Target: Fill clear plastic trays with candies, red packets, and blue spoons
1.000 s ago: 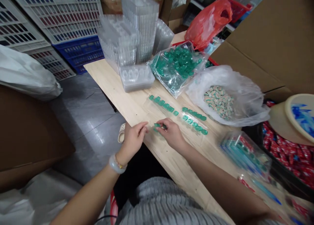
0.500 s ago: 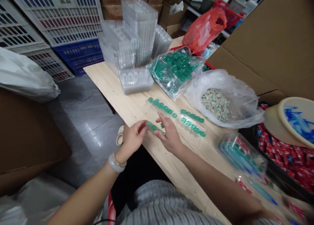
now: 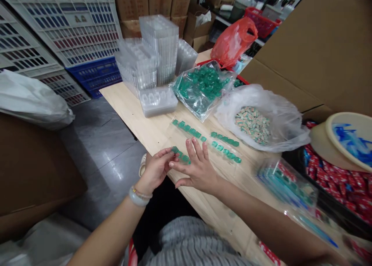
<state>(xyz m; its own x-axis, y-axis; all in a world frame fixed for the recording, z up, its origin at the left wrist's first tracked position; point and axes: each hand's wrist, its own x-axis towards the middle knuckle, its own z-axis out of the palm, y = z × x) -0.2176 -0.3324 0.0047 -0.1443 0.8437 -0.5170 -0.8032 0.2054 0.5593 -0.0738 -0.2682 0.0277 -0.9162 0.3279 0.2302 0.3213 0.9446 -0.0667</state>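
My left hand (image 3: 158, 167) pinches the near left end of a clear plastic tray holding a row of small green pieces (image 3: 180, 154). Spread wide, my right hand (image 3: 200, 168) hovers over the right end of that row and hides part of it; nothing shows between its fingers. Just beyond lies another clear tray with a green row (image 3: 188, 129). To the right are two more rows of green pieces, a far row (image 3: 224, 138) and a near row (image 3: 226, 151).
Stacks of clear plastic trays (image 3: 159, 49) stand at the table's far left. Behind the rows lie a bag of green pieces (image 3: 203, 84) and a white bag of small striped pieces (image 3: 252, 122). A cream tub (image 3: 322, 142) and filled clear packs (image 3: 286, 182) are at right.
My left fingers have closed on the tray's end, which looks slightly raised. My right hand has opened from a curled shape into spread fingers. The view has shifted a little.
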